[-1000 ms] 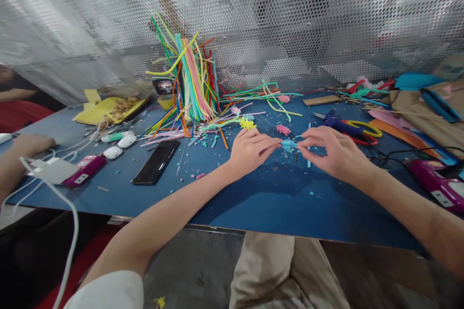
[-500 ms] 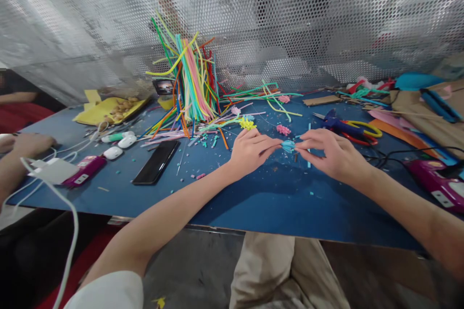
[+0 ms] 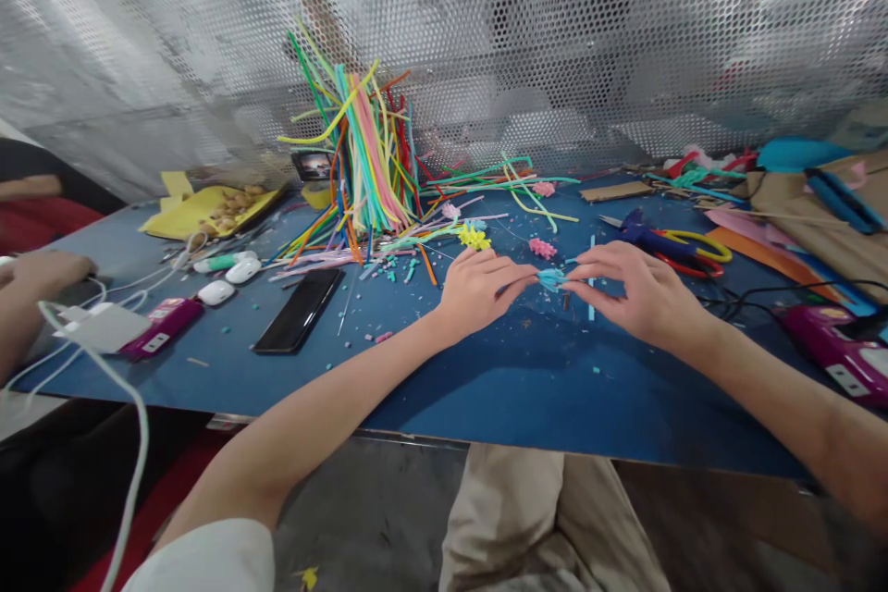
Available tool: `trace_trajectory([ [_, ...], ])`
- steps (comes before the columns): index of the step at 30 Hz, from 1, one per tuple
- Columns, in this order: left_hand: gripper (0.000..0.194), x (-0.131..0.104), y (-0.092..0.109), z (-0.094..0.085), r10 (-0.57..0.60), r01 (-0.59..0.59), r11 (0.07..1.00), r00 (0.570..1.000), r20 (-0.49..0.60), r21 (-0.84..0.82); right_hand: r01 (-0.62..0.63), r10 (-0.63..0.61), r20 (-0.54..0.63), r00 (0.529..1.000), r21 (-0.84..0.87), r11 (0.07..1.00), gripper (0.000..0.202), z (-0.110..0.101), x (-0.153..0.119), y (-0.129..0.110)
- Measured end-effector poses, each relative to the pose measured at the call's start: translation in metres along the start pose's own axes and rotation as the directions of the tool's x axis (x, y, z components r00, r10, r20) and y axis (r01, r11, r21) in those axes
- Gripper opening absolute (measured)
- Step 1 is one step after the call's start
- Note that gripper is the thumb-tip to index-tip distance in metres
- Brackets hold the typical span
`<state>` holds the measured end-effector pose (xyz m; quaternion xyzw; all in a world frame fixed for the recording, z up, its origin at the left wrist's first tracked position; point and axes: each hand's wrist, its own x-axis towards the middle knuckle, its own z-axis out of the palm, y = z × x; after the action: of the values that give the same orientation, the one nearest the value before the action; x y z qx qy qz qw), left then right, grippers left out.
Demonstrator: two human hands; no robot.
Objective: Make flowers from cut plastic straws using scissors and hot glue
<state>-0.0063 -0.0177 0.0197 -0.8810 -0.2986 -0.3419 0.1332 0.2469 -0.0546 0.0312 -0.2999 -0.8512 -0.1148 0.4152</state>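
Between my two hands is a small light-blue pipe-cleaner piece [image 3: 552, 279], bunched in loops. My left hand [image 3: 478, 292] pinches its left end between thumb and fingertips. At its right end, my right hand [image 3: 628, 289] has thumb and forefinger closed on it. A straight blue pipe cleaner [image 3: 591, 307] lies under the right fingers. Just beyond the left hand sits a yellow fuzzy pipe-cleaner piece [image 3: 474, 237], and a pink one [image 3: 542, 248] lies past the blue piece.
A tall bundle of coloured pipe cleaners [image 3: 367, 157] stands at the back. Left are a phone [image 3: 298, 310], white cables, a purple power strip [image 3: 163, 327] and a co-worker's hand [image 3: 52, 276]. Blue-handled pliers [image 3: 642, 233] and yellow-and-red-handled scissors [image 3: 700, 246] lie right, near cardboard.
My right hand has shifted very slightly up and left, its fingers nearer the blue piece. The co-worker's hand at the left has drawn back a little.
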Motion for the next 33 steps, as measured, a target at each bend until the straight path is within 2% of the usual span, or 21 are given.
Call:
trace_trajectory([
  [5,0.027,-0.003,-0.003,0.004,-0.065,0.066,0.996,0.998,0.023,-0.063,-0.031,0.031,0.007,0.999,-0.011,0.999,0.021,-0.006,0.006,0.002],
  [9,0.029,-0.004,-0.005,0.006,-0.095,0.097,0.993,0.995,0.044,-0.063,-0.030,0.031,0.045,0.998,-0.025,0.999,0.020,-0.004,0.007,0.007],
  [14,0.029,-0.003,-0.004,0.006,-0.075,0.079,0.995,0.995,0.061,-0.066,-0.081,0.081,0.030,0.996,0.023,0.996,0.014,0.001,0.004,0.007],
  [21,0.029,-0.002,-0.004,0.005,-0.044,0.046,0.998,0.998,0.049,-0.032,-0.061,0.059,0.030,0.998,0.044,0.997,0.006,0.004,0.006,0.004],
  [27,0.032,-0.003,-0.005,0.004,-0.026,0.028,0.999,0.997,0.073,-0.029,-0.069,0.071,-0.023,0.997,0.065,0.995,0.005,0.007,0.008,0.001],
  [33,0.029,-0.003,-0.004,0.005,-0.001,0.003,0.999,0.999,0.050,-0.033,-0.121,0.124,-0.044,0.991,0.073,0.990,0.005,0.007,0.007,-0.002],
])
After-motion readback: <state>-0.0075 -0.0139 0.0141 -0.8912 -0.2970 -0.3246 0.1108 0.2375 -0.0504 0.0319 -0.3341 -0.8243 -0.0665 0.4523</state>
